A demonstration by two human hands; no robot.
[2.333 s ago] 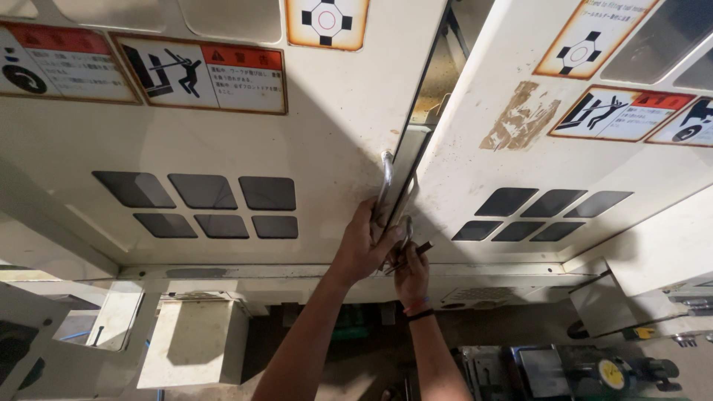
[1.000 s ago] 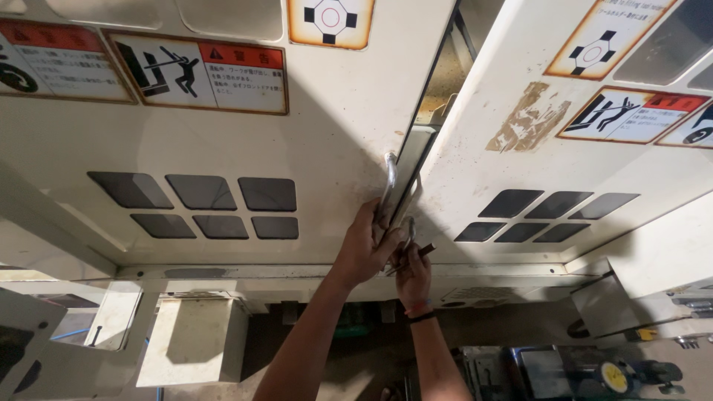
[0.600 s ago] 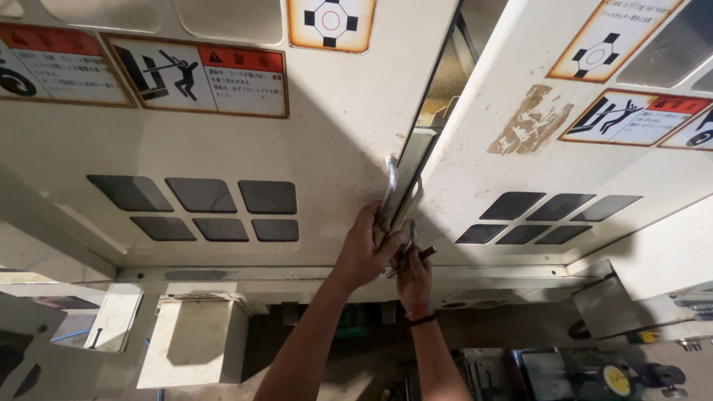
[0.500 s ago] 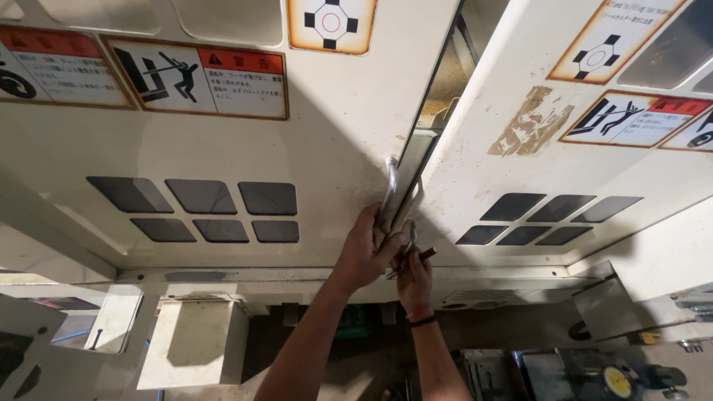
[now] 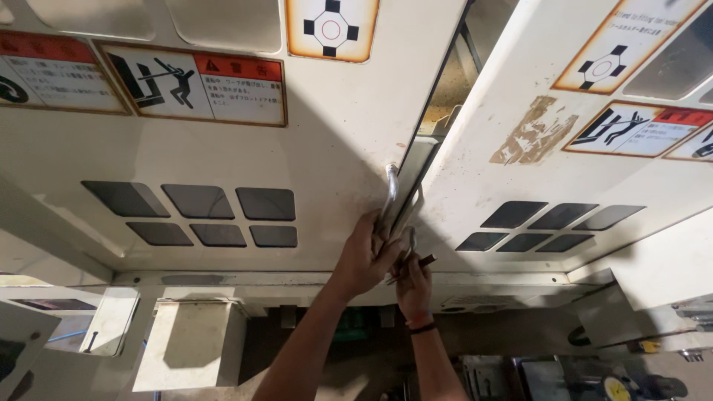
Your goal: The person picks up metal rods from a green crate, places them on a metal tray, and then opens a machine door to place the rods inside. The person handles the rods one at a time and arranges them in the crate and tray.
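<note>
Two hands of ours reach up to the cream machine doors: our left hand (image 5: 368, 256) wraps its grip tight round the metal handle (image 5: 389, 194) on the left door (image 5: 297, 171); at 4 o'clock, touching, our right hand (image 5: 413, 278) clasps a dark tool (image 5: 425, 261) beside the right door (image 5: 535, 148).

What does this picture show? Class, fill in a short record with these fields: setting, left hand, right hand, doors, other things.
setting: cream machine cabinet with two doors, seen from a head camera
left hand: closed on the left handle
right hand: at the right handle, holding a small dark tool
doors: left door and right door apart, a narrow gap between them
other things: warning labels, dark vents
</note>
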